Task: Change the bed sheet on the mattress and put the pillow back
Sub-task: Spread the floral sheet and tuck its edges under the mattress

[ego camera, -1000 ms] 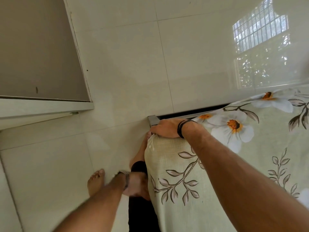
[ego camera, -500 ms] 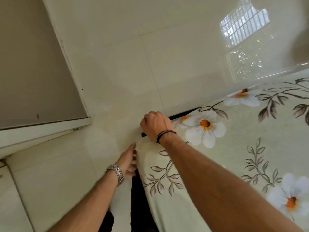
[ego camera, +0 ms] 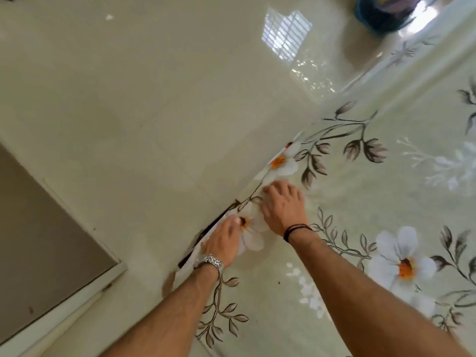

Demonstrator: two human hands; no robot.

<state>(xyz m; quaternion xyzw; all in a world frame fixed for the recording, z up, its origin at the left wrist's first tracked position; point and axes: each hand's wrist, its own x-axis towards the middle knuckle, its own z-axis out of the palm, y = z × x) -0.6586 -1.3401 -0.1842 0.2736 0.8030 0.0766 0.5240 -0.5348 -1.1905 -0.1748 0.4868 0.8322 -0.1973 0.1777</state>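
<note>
A pale green bed sheet (ego camera: pixel 360 202) printed with white flowers and brown leaves covers the mattress across the right and lower part of the view. My left hand (ego camera: pixel 224 242), with a metal watch on the wrist, lies palm down on the sheet at the mattress edge, fingers spread. My right hand (ego camera: pixel 284 206), a black band at its wrist, presses flat on the sheet just beyond it, along the same edge. A dark strip of bed frame (ego camera: pixel 216 222) shows under the edge. No pillow is in view.
Glossy cream floor tiles (ego camera: pixel 154 99) fill the upper left, with a window's reflection. A brown door panel in a white frame (ego camera: pixel 38 240) stands at the lower left. A blue and multicoloured object (ego camera: pixel 383 11) sits on the floor at the top right.
Both hands have left the mattress corner and moved along the edge, now resting flat on top of the sheet. The view has swung right, showing more of the bed's top.
</note>
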